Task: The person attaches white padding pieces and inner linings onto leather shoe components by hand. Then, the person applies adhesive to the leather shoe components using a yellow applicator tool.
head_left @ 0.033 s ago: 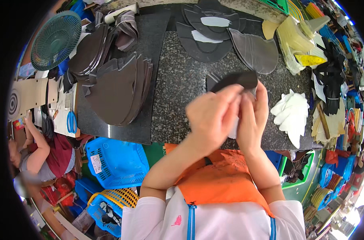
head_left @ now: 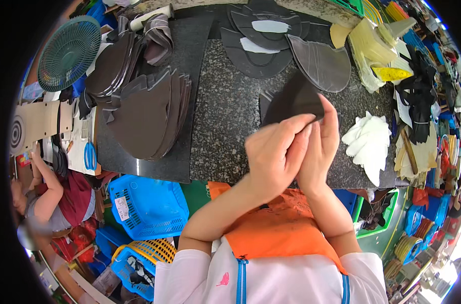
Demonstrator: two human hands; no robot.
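I see my left hand (head_left: 276, 154) and right hand (head_left: 319, 147) pressed side by side, both pinching one dark leather piece (head_left: 293, 99) above the tabletop's (head_left: 225, 116) near edge.

A dark, flat, fan-shaped leather piece (head_left: 295, 99) held upright-tilted above the granite counter, toward one o'clock from centre

The dark piece (head_left: 296, 99) pinched in both hands looks like matt, smooth leather. The worktop (head_left: 225, 116) is speckled, polished stone. Near left, the blue basket (head_left: 149, 205) is glossy plastic.
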